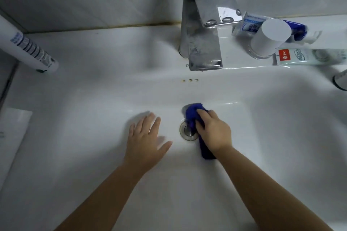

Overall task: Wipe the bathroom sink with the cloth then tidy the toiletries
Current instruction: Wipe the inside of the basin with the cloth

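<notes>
From the head camera, looking straight down, a white sink (272, 118) fills most of the view, with both bare forearms reaching into its basin. The right hand (213, 131) is closed around a bunched blue cloth (193, 113), pressing it on the basin floor so that it covers the right edge of the metal drain (185, 134); a tail of the cloth trails back under the wrist. The left hand (146, 139) lies open and flat, fingers spread, on the basin floor just left of the drain, holding nothing. Above the drain, three small overflow holes (190, 80) sit in the back wall of the basin, and a square chrome faucet (202, 30), beaded with water drops, juts out over them from the back ledge. On the counter to the right of the faucet the toiletries are crowded together: a clear glass cup (260, 52) with a white cylinder (272, 36) standing in it, a blue-and-white tube (249, 24) lying behind it, and a white-and-green tube with a red label (304, 57) lying in front, touching or nearly touching the cup. A dark-rimmed container (340, 80) is cut off at the right edge. At far left a white tube with dark print (28, 47) leans over the counter's back corner, well apart from the others, and a flat white packet (13, 137) lies by the left edge.
</notes>
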`<state>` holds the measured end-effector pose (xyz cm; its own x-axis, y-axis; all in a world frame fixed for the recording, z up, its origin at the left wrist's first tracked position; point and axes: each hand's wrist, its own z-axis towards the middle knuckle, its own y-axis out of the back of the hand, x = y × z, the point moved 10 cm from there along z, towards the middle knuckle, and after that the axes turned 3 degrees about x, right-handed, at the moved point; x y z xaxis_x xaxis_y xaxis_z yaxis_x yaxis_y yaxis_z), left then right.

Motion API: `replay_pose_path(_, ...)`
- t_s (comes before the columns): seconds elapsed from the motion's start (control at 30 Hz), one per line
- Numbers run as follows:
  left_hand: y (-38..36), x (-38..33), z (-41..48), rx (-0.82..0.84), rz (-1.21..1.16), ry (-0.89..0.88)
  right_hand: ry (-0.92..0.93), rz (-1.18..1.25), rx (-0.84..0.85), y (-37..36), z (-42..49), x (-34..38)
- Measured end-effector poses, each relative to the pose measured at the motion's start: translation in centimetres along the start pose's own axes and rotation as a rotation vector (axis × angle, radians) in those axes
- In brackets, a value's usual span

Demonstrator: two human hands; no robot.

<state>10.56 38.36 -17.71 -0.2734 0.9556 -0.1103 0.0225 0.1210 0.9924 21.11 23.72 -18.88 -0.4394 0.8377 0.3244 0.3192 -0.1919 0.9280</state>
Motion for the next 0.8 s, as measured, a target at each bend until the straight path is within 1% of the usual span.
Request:
replay_pose_path(0.07,-1.8,1.1,-0.8,0.053,0.014,0.009,-0.207,-0.052,-0.101,3.5,-0.5,-6.5)
replay_pose_path(0.1,-2.5,1.5,-1.1,0.069,0.014,0.008,-0.279,-0.093,-0.185,5.8,-0.9,-9.4)
replay_pose_path(0.13,-2.9,1.7,-1.4,0.077,0.012,0.005,-0.293,-0.136,-0.254,7.5,-1.2,-11.1)
replay_pose_path(0.2,-3.4,1.9,-1.7,0.073,0.009,0.005,-0.256,-0.201,-0.247,7.7,-0.6,-11.6)
replay_pose_path(0.23,-3.4,1.9,-1.8,0.066,0.006,0.009,-0.291,-0.18,-0.243,7.0,-0.3,-11.5)
replay_pose_path(0.3,-3.5,1.9,-1.8,0.067,-0.006,0.012,-0.406,-0.053,-0.294,5.9,-0.1,-10.4)
replay_pose_path(0.33,-3.6,1.9,-1.7,0.076,-0.01,0.011,-0.393,0.002,-0.292,4.8,-0.1,-8.6)
replay_pose_path(0.37,-3.6,1.9,-1.7,0.084,-0.014,0.012,-0.3,0.038,-0.254,3.4,-0.1,-6.0)
replay_pose_path(0.43,-3.4,2.0,-1.7,0.088,-0.027,0.022,0.0,0.052,-0.114,0.3,-1.3,0.0)
replay_pose_path(0.47,-3.4,2.0,-1.7,0.093,-0.037,0.026,0.117,0.024,-0.057,-0.6,-2.2,1.4)
replay_pose_path(0.5,-3.2,2.0,-1.8,0.092,-0.045,0.027,0.182,-0.008,-0.035,-0.5,-2.7,1.1)
replay_pose_path(0.53,-3.1,2.1,-1.7,0.085,-0.049,0.028,0.186,-0.019,-0.026,0.4,-2.7,-0.4)
replay_pose_path(0.57,-3.0,2.0,-1.7,0.077,-0.051,0.026,0.13,-0.035,-0.046,1.8,-2.5,-2.9)
replay_pose_path(0.67,-3.0,1.9,-1.7,0.068,-0.046,0.02,-0.108,-0.139,-0.147,6.0,-2.1,-10.4)
replay_pose_path(0.73,-3.0,1.8,-1.7,0.075,-0.046,0.025,-0.209,-0.102,-0.173,5.9,-2.5,-10.7)
replay_pose_path(0.77,-3.0,1.8,-1.7,0.076,-0.05,0.027,-0.212,-0.047,-0.176,5.0,-3.2,-9.7)
replay_pose_path(0.8,-3.0,1.9,-1.8,0.077,-0.054,0.03,-0.168,-0.002,-0.169,4.0,-3.9,-8.1)
